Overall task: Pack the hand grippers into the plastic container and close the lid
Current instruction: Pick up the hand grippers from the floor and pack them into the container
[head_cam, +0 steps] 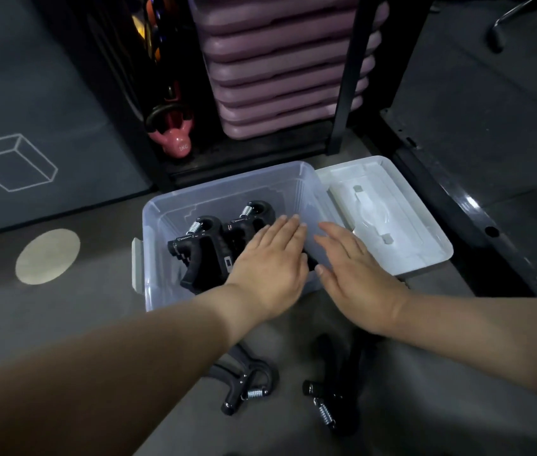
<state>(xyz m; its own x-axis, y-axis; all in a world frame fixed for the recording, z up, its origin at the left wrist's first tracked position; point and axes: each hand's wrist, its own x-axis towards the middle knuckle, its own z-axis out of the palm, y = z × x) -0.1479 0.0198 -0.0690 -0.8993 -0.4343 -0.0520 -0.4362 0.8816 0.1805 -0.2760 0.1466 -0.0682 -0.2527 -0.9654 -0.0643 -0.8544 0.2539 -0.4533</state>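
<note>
**Bed the grippers down, then fetch the two outside**

On the floor (63,317) stands the clear box (221,184). Its lid (425,245) lies upturned against the box's right side, so the box is not yet closed.

The left hand (270,264) is spread flat, fingers straight, gripping nothing. It lies over the packed grippers (201,238) inside the box and seems to press on them.

The right hand (356,278) is just as flat and empty above the box's near right corner. I cannot tell whether it touches the wall.

Two loose grippers (244,383) lie on the floor in front of the box, nearer the person.

My judgement: push those inside down and toward the box's left wall, handles nested, so that room opens on the right. Keep every spring below the rim, or the lid will likely not seat.
</note>
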